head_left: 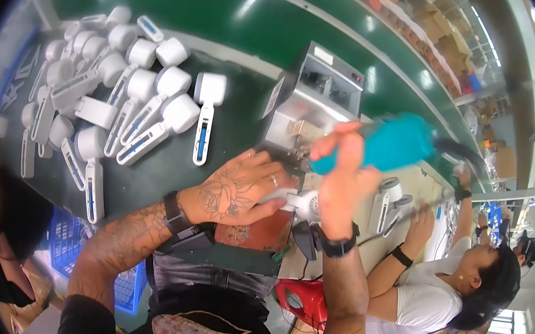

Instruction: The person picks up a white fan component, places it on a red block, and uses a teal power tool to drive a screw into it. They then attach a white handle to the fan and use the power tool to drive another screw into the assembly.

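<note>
My left hand [231,192], tattooed on its back and wearing a ring, is closed around the handle of a white handheld fan [307,204]. The fan lies over a reddish-brown pad [253,231], its round head with a slotted grille toward my right hand. My right hand [345,182] grips a teal power tool [399,142] with a dark cord, held just above the fan's head. Motion blurs the tool, and its tip cannot be made out. A screw feeder-like metal machine [322,94] stands just beyond my hands.
Many white fans [138,86] lie piled on the dark green table at left. One fan [206,117] lies apart, nearer the machine. A blue crate [67,243] sits below left, a red stool [302,299] below right. At right a co-worker [425,290] sits beside more fans [385,203].
</note>
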A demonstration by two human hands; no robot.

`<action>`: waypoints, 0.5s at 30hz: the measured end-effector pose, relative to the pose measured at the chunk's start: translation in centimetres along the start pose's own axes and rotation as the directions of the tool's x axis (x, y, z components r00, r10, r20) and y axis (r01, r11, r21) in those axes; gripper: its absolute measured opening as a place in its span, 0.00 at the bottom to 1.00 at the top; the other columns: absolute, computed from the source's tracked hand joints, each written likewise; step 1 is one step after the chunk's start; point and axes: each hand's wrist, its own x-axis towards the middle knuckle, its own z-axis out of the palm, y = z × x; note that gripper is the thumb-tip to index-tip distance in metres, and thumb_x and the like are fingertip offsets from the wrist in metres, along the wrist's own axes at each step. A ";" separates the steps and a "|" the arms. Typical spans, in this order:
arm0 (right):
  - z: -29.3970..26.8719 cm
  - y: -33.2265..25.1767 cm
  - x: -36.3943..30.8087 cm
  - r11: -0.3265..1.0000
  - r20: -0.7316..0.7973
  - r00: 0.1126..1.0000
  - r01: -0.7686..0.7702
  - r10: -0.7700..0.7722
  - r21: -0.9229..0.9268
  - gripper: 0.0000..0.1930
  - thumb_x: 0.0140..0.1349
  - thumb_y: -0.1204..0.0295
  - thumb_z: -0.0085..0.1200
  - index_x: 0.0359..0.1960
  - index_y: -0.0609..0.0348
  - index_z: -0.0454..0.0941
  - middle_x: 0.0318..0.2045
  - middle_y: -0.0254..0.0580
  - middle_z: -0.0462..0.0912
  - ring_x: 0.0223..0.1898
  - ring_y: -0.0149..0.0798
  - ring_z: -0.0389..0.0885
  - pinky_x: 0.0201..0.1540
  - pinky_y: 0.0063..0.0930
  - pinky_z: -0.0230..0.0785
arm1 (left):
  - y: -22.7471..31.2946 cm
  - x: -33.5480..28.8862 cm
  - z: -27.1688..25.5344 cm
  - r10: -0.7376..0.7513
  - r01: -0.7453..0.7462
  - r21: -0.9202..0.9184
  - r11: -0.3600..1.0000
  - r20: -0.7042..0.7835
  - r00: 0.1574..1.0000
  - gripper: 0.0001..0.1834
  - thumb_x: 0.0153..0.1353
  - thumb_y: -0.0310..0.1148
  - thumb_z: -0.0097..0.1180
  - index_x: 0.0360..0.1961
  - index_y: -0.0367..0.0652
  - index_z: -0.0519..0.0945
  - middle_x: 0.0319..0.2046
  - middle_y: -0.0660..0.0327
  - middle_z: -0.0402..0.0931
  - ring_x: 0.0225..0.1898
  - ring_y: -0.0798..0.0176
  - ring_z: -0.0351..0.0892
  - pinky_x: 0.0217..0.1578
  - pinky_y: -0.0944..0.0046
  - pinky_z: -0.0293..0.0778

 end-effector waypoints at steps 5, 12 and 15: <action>-2.7 -2.1 -4.4 0.988 -0.014 1.000 0.019 -0.017 0.155 0.25 0.70 0.49 0.56 0.45 0.63 0.71 0.23 0.38 0.73 0.24 0.35 0.73 0.28 0.30 0.68 | 0.4 0.8 -0.3 0.019 -0.019 0.013 1.000 0.019 1.000 0.20 0.61 0.37 0.62 0.53 0.43 0.77 0.43 0.59 0.74 0.45 0.53 0.71 0.49 0.54 0.67; -3.2 -1.1 -5.8 0.981 0.001 1.000 -0.013 0.013 0.192 0.26 0.67 0.52 0.60 0.46 0.67 0.70 0.25 0.40 0.74 0.25 0.36 0.75 0.29 0.32 0.70 | 0.4 0.5 -0.1 0.000 0.000 -0.008 1.000 0.047 0.999 0.22 0.60 0.37 0.64 0.54 0.43 0.76 0.45 0.58 0.73 0.46 0.53 0.71 0.50 0.55 0.67; -3.0 -0.7 -6.1 0.981 0.000 1.000 -0.017 0.017 0.193 0.25 0.67 0.53 0.61 0.44 0.66 0.70 0.24 0.41 0.74 0.25 0.36 0.75 0.29 0.32 0.70 | 0.4 0.4 0.1 0.013 -0.013 -0.009 1.000 0.041 0.999 0.22 0.60 0.36 0.64 0.54 0.43 0.76 0.45 0.58 0.73 0.46 0.53 0.71 0.50 0.55 0.68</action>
